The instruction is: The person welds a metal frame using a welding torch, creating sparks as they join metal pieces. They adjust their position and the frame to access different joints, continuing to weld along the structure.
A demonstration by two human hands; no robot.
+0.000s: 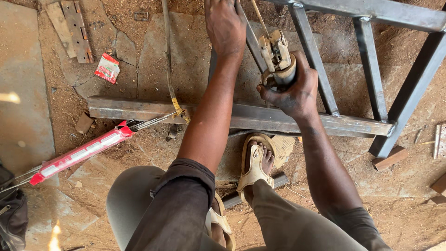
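Far off to the left of both hands, a rusty flat hinge plate lies on the dusty ground, with a small red and white crumpled packet just below it. Lower down, a long red and white pack of welding rods lies slantwise, bare grey rod ends poking from its upper end toward the steel.

A long square steel tube, dull grey and scaled with rust, runs across the dirt and cracked stone floor. It passes under both forearms and joins the barred steel frame on the right.

The left hand reaches forward with its grip clenched over a slanted bar of that frame; the fingers are hidden over the far side.

Just to the right of it, the right hand is closed around the round, grimy handle of a welding electrode holder. Its worn tan clamp head points up and away, pinching a thin rod that lies close beside the slanted bar.

Below the hands, a foot in a tan sandal rests on the dirt just behind the tube.
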